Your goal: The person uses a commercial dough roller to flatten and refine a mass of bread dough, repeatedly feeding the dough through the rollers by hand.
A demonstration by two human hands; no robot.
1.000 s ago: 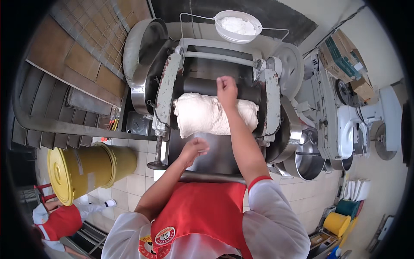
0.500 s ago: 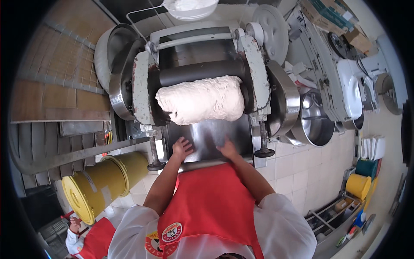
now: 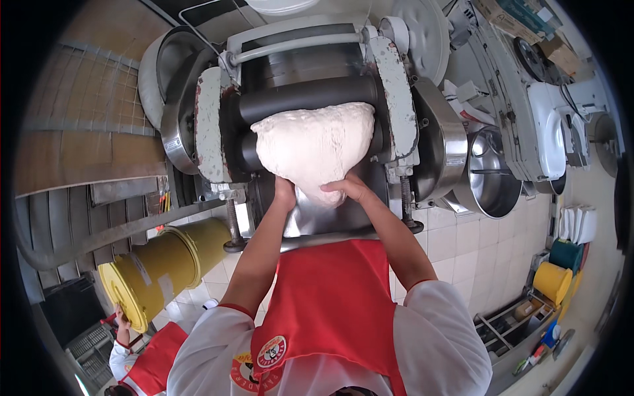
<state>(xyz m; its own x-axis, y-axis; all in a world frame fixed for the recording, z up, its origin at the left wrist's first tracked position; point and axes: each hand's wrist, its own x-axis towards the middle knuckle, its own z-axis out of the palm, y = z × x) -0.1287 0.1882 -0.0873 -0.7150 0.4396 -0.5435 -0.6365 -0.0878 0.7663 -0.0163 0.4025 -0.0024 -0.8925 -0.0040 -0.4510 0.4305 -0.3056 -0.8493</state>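
Observation:
A large mass of pale dough [image 3: 314,140] hangs over the dark rollers [image 3: 308,98] of a dough sheeter, its lower end narrowing to a drooping tip. My right hand [image 3: 351,189] grips that tip from the right, thumb over the front. At the tip's left side, my left hand [image 3: 284,192] holds the dough's underside, its fingers mostly hidden beneath it. Below both hands slopes the machine's shiny metal tray [image 3: 305,221], close to my red apron.
Worn grey side frames [image 3: 394,99] and steel guards flank the rollers. Screw knobs [image 3: 234,245] stick out below them. Yellow bins [image 3: 148,274] stand at left, near another person's hand [image 3: 121,318]. A steel mixing bowl [image 3: 490,175] is at right. White tiles [image 3: 462,241] cover the floor.
My hands have moved up from over the tray to the dough and taken hold of its lower end. The dough has changed from a thick roll to a sagging, tapered mass.

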